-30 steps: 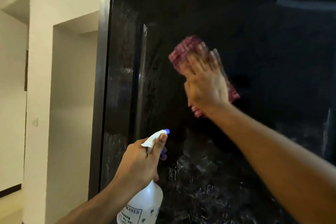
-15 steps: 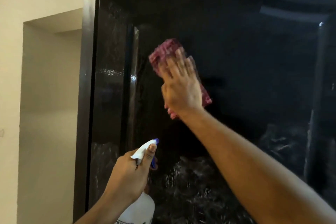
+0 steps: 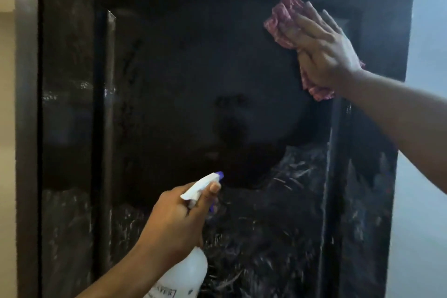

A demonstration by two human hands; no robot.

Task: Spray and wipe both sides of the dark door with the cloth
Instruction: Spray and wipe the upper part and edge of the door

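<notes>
The dark glossy door (image 3: 183, 84) fills most of the view, with raised vertical strips near both sides. Its lower half is streaked with whitish spray film; the upper middle looks darker and smoother. My right hand (image 3: 324, 55) presses a folded pink cloth (image 3: 283, 22) flat against the door's upper right, close to the right edge. My left hand (image 3: 174, 225) holds a white spray bottle (image 3: 183, 276) by the neck at the lower centre, its blue-tipped nozzle (image 3: 219, 175) pointing at the door.
A pale wall (image 3: 425, 128) borders the door on the right. A cream wall (image 3: 7, 128) and the dark door frame (image 3: 26, 128) run down the left side.
My right hand has swept the cloth from the door's upper left area across to the upper right. The view has turned right, bringing the door's right edge into sight. The bottle stays held low.
</notes>
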